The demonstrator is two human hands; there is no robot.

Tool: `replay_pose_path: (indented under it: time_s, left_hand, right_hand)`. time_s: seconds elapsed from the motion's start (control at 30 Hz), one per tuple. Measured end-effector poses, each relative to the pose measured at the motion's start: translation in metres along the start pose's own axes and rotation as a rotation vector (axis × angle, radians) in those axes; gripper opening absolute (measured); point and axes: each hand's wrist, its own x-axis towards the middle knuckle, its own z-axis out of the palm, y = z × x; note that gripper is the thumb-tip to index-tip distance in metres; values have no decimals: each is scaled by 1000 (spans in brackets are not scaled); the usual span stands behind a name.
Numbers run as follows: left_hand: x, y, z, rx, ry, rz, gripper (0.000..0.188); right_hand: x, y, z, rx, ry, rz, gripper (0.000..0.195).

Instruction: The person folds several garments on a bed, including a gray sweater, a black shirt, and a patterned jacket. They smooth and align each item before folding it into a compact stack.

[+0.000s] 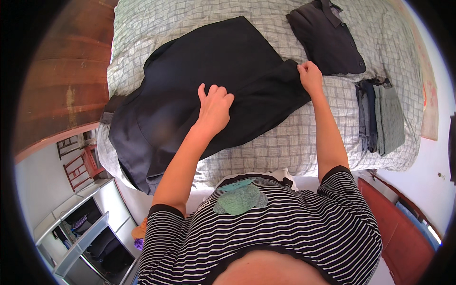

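Observation:
A large black garment [199,71] lies spread across the bed, its kind unclear from here. At its right edge my right hand [311,77] pinches the cloth between thumb and fingers. My left hand [215,108] is over the garment's middle, back upwards and fingers half curled. Its fingertips and palm are partly hidden, so I cannot tell whether it grips cloth. The garment's lower left part hangs near the bed's front edge, with light grey cloth [107,139] showing beside it.
A folded dark buttoned shirt [326,39] lies on the checked bedspread [256,156] at the upper right. Below it is a stack of folded clothes [381,115]. A brown wooden panel [67,74] stands left of the bed. An open cabinet [85,228] holding clothes is at the lower left.

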Motion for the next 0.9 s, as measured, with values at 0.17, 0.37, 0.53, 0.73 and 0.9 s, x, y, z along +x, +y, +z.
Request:
replay_pose_path:
  time_s: [0.17, 0.37, 0.53, 0.73, 0.9]
  left_hand:
    - [-27, -1, -3, -131, 169, 222, 13]
    - [-38, -1, -2, -138, 263, 250, 11]
    - [-42, 0, -7, -149, 325, 263, 14]
    - [-51, 1, -2, -130, 437, 286, 14]
    - [-54, -2, 0, -81, 493, 284, 17]
  right_hand:
    - [8, 21, 13, 93, 57, 54, 23]
    - [16, 21, 17, 192, -53, 125, 26]
    - [22, 23, -1, 537, -339, 220, 27]
    - [21, -1, -29, 251, -14, -301, 17]
    - [14, -4, -39, 534, 67, -78, 16]
